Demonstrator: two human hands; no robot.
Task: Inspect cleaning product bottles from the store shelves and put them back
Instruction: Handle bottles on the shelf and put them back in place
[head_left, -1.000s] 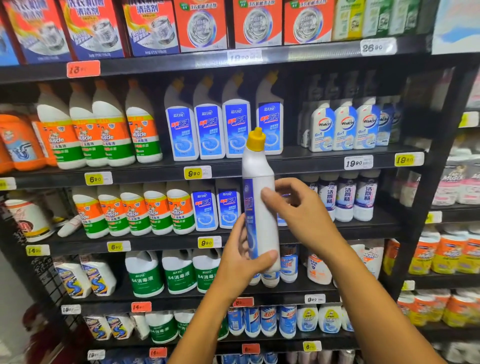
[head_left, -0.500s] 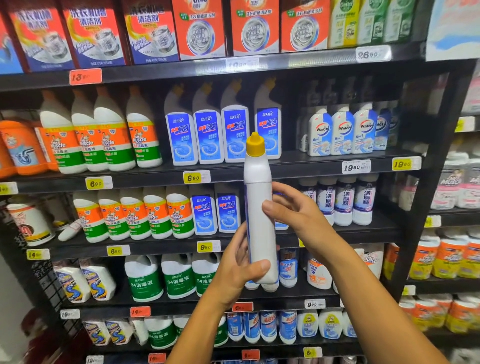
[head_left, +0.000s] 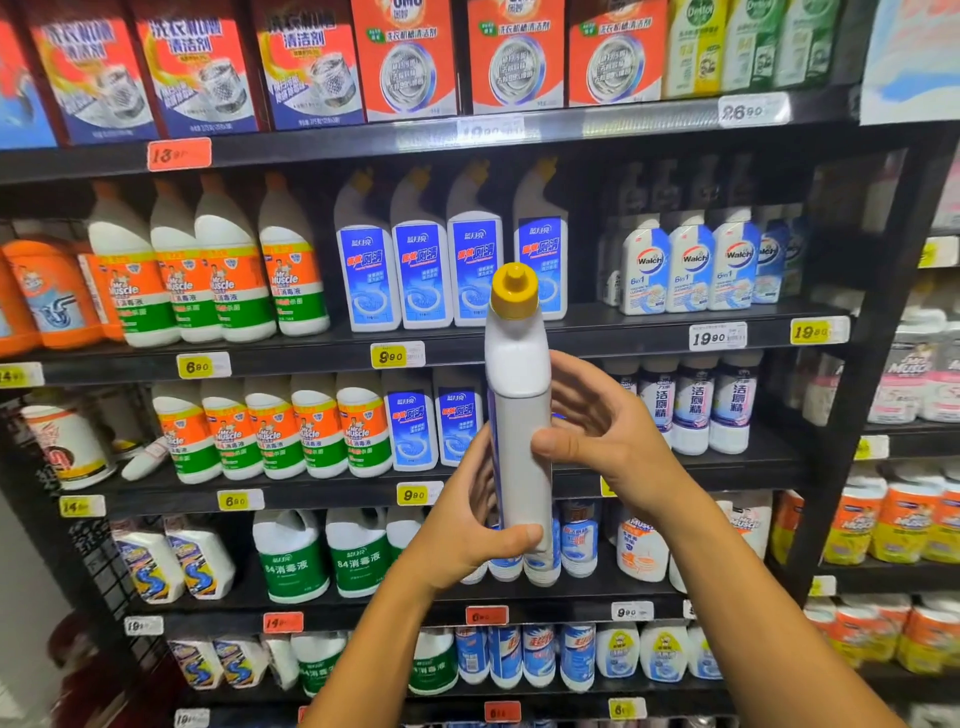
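White bottle (head_left: 522, 415), gripped by both hands' fingers (head_left: 561, 447), hides shelved blue-label bottles (head_left: 421, 280) behind.

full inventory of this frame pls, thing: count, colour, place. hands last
held bottle: 1, white with yellow cap, upright, centre, in front of the shelves
blue-label toilet cleaner bottles: 4, white with blue labels, second shelf, centre
Mr Muscle bottles: 4, white with orange-green labels, second shelf, left
Walch bottles: at least 3, white-blue, second shelf, right
washing-machine cleaner boxes: several, orange and blue, top shelf
84 disinfectant jugs: at least 2, white with green labels, fourth shelf
price tags: many, mostly yellow, shelf edges
left hand: grips the bottle's base
right hand: thumb on the bottle's middle, fingers behind it
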